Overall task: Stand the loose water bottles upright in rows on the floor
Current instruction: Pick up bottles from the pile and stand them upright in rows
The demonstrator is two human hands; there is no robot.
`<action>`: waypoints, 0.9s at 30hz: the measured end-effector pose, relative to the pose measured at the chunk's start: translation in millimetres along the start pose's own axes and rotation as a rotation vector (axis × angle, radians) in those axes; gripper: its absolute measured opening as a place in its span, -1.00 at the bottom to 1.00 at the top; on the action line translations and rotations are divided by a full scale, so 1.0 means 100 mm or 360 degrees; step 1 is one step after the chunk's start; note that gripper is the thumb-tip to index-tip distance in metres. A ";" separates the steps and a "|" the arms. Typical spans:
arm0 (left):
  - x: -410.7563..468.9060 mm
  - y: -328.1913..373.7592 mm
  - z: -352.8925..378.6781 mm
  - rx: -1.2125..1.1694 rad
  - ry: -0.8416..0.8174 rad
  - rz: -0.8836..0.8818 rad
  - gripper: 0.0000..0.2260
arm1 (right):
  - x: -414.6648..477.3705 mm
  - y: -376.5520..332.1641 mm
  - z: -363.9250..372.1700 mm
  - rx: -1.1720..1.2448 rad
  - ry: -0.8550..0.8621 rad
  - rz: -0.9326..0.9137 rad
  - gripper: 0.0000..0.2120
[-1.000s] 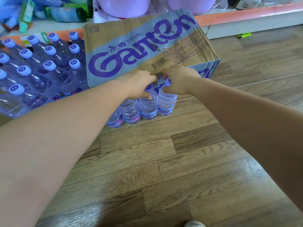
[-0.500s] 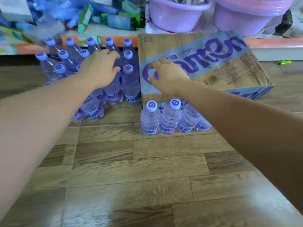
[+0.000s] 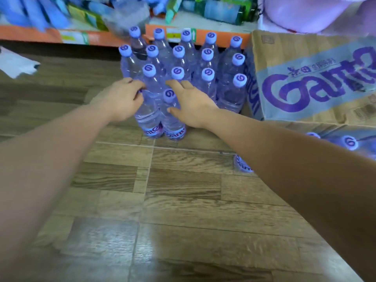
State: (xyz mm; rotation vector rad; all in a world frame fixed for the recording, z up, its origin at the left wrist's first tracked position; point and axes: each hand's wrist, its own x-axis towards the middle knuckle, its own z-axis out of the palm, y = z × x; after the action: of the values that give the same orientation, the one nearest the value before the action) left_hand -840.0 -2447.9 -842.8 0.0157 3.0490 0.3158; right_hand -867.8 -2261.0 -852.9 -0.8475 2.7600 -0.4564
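Several clear water bottles (image 3: 205, 64) with lilac caps stand upright in rows on the wooden floor, against the shelf base. Two more bottles stand in front of the rows: a left front bottle (image 3: 149, 117) and a right front bottle (image 3: 173, 123). My left hand (image 3: 122, 100) curls its fingers against the left front bottle's side. My right hand (image 3: 190, 102) lies with spread fingers against the right front bottle, thumb on its body. More bottles (image 3: 350, 142) stand at the right, partly hidden by my right arm.
A Ganten cardboard carton (image 3: 305, 78) sits to the right of the rows. Behind them, an orange-edged shelf (image 3: 40, 35) holds packaged goods, with a lilac basin (image 3: 305, 11) at top right. White paper (image 3: 16, 62) lies at the left. Bare floor (image 3: 173, 200) fills the foreground.
Both hands left the bottles in front of the carton and moved left to the big group. They now sit either side of its two front bottles. The view shifted left.
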 end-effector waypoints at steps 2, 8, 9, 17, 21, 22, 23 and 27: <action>0.00 -0.06 0.00 -0.0090 -0.0038 0.0051 -0.68 | 0.09 -0.08 0.04 -0.0080 -0.0011 -0.0008 -0.41; 0.01 -0.04 0.00 0.0013 -0.0072 0.0071 -0.61 | 0.22 -0.14 0.07 0.0005 -0.0060 0.0105 -0.70; -0.01 -0.01 0.01 0.0043 -0.0076 0.0067 -0.62 | 0.22 -0.14 0.06 -0.0004 -0.0060 0.0098 -0.71; -0.22 0.15 0.06 0.0153 -0.0152 0.0117 -0.68 | -0.06 -0.19 0.01 0.0066 -0.0067 0.0073 -0.78; -0.38 0.27 0.04 0.0208 -0.0255 0.0143 -0.70 | -0.31 -0.19 -0.07 0.0066 -0.0143 0.0021 -0.77; -0.42 0.34 0.02 0.0217 -0.0275 0.0156 -0.70 | -0.39 -0.19 -0.11 0.0033 -0.0185 0.0011 -0.76; -0.47 0.41 0.01 0.0219 -0.0290 0.0177 -0.71 | -0.49 -0.19 -0.16 0.0002 -0.0246 0.0009 -0.76; -0.67 0.79 0.01 0.0248 -0.0388 0.0279 -0.71 | -0.90 -0.13 -0.32 0.0101 -0.0586 0.0117 -0.77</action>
State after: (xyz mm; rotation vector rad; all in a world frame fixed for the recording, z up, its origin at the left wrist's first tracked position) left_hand -772.9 -2371.8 -822.4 0.3078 2.8254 0.0776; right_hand -797.7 -2212.0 -808.2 -0.7290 2.4161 -0.3338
